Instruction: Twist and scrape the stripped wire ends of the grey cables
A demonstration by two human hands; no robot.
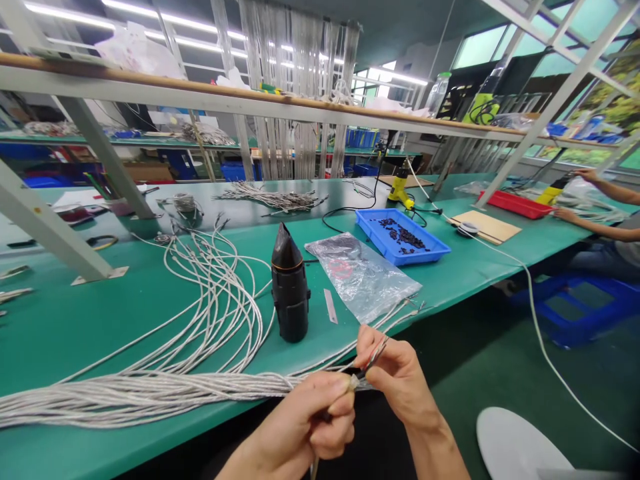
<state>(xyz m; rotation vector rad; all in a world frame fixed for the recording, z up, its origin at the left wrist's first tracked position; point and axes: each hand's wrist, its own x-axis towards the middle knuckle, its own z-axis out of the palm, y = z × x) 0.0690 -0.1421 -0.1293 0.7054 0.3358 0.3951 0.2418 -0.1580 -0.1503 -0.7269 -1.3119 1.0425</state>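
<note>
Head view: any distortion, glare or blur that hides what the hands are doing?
Head view: wide-angle bending bows the shelf rail; ceiling lights blow out; left hand and right hand are sharp, pinching a wire end; green bench evenly lit.

Before you: green desk; pale grey wires; black heat gun; blue tray; red tray.
</note>
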